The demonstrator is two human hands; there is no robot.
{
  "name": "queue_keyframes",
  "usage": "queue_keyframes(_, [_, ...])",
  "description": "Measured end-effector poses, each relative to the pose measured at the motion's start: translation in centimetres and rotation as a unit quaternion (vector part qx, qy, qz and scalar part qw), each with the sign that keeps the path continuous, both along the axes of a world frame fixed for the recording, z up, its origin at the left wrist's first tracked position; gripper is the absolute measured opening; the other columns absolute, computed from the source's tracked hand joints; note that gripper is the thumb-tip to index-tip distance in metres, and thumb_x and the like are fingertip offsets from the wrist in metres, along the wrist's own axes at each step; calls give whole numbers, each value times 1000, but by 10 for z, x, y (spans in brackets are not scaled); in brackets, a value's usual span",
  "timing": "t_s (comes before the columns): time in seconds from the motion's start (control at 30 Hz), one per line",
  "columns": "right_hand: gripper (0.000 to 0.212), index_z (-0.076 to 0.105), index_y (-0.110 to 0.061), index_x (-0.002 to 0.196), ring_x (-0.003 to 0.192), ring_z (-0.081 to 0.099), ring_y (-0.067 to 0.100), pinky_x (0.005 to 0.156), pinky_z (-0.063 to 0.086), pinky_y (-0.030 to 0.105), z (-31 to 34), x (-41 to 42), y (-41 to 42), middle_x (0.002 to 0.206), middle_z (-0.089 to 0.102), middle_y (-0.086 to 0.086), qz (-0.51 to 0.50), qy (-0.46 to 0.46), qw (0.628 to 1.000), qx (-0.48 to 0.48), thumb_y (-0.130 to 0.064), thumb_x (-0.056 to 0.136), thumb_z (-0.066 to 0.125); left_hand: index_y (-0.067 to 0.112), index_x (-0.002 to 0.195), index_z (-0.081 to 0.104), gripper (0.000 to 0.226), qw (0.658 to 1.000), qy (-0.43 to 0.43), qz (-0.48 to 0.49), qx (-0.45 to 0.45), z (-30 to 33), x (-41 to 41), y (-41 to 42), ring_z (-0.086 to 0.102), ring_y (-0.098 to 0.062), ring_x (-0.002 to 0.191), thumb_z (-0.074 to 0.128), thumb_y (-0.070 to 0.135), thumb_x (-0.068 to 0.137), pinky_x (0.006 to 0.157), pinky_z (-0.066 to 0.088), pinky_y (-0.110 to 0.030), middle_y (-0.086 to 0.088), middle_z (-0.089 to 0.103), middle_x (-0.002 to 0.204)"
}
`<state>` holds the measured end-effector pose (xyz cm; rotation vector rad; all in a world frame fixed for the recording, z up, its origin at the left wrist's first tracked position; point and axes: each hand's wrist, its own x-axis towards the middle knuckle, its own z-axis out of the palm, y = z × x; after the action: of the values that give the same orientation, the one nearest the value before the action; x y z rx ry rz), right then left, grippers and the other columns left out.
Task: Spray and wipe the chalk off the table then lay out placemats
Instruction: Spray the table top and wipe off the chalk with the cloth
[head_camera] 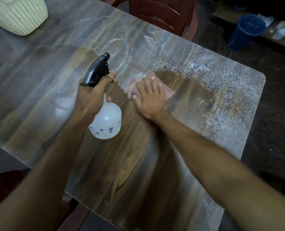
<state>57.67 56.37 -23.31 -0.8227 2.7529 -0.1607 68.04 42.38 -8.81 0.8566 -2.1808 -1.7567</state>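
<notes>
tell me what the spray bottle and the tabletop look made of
Spray bottle: translucent white plastic body, glossy highlight, black plastic trigger head. Tabletop: wood-grain surface, smooth and reflective, possibly laminate or varnished wood; the view cannot settle which.

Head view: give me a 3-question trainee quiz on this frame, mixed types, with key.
1. True or false: the left hand grips the spray bottle.
2. What lies under the right hand? A) sponge B) striped cloth C) placemat
3. Fill in: speckled chalk remains on the table mostly toward the ____ edge in this view.

Key: 1 true; 2 B; 3 right.
</notes>
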Motion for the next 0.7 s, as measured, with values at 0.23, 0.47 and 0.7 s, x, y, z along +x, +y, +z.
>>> queue_keyframes(0.23, [62, 31, -29, 153, 150, 15, 29, 120, 15, 52, -6, 110, 42, 163, 21, 2, 134, 13, 990, -39, -56, 97, 31, 10, 115, 66, 25, 1000, 12, -18, 15, 5, -5, -19, 48, -12, 44, 55, 24, 98, 53, 45, -17, 1, 72, 101])
queue_keyframes(0.47, [64, 15, -31, 157, 151, 4, 28, 120, 3, 49, -1, -21, 29, 165, 7, 0, -108, 25, 994, -8, -56, 98, 24, 12, 114, 67, 23, 999, 6, -33, 23, 0, 0, -35, 49, -11, 44, 56, 24, 97, 53, 45, -18, 5, 72, 96])
queue_keyframes(0.7, [64, 18, -27, 156, 151, 5, 28, 121, 8, 51, 0, 75, -31, 165, 9, 3, 56, 21, 998, -26, -55, 100, 24, 12, 113, 68, 24, 999, 10, -38, 34, 0, -6, -39, 48, -12, 46, 58, 26, 96, 54, 45, -19, 3, 72, 96])
